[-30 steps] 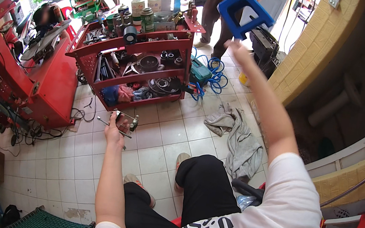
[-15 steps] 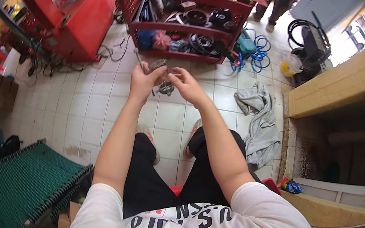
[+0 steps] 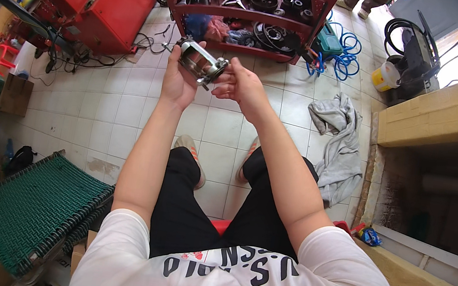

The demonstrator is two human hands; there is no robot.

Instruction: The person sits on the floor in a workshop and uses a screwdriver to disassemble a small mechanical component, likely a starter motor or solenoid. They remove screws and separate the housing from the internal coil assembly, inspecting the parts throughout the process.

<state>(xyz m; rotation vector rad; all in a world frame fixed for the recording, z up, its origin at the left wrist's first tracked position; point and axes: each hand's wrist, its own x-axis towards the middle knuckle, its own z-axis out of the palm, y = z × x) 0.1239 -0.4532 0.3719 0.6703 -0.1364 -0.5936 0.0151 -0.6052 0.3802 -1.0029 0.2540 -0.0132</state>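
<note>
In front of me, above the floor, is a silver metal mechanical part (image 3: pixel 197 61) with a ring-like end, a rod sticking out and a reddish-brown middle. Its exact kind I cannot make out. My left hand (image 3: pixel 178 82) is closed round its left and lower side, thumb up along the frame. At the other end my right hand (image 3: pixel 244 90) has thumb and fingers curled against the ring-like end. The part lies tilted between both hands, and the palms hide some of its underside.
A red tool cart (image 3: pixel 237 15) with shelves of parts stands ahead, a red machine (image 3: pixel 102 18) to its left. Grey cloth (image 3: pixel 336 148) lies on the tiles at right. Blue hose (image 3: pixel 347 57) and a yellow-white bucket (image 3: pixel 386 78) are farther off. A green woven seat (image 3: pixel 42 209) is at lower left.
The metal part has turned and come up, showing its long side. My right hand, earlier beside it, is now against its end. The view has shifted a little downward.
</note>
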